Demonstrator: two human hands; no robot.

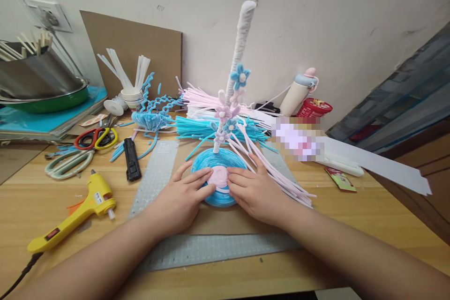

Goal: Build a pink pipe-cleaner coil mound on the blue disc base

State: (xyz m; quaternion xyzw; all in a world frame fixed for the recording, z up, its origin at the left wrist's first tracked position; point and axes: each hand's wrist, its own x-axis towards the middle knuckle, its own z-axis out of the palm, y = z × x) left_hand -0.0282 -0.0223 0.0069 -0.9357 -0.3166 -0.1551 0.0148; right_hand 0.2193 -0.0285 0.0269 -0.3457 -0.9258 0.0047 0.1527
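Observation:
A flat pink coil of pipe cleaner (218,176) lies on the front part of a round blue pipe-cleaner base (221,200). My left hand (188,192) presses thumb and fingertips against the coil's left edge. From the other side, my right hand (255,190) grips its right edge, with one finger raised. A white-wrapped stem (239,44) stands from the back of the base, leaning slightly right. Pink and blue pipe-cleaner flowers (240,77) sit along its lower half. Loose pink pipe cleaners (281,173) lie right of the base, partly behind my right hand.
A yellow glue gun (93,197), scissors (70,164) and a black stapler-like object (131,159) lie at left. Bundles of blue pipe cleaners (197,126) and pink ones are behind the base. Cardboard (232,222) covers a grey cutting mat (211,249). A bottle (297,93) stands at back right.

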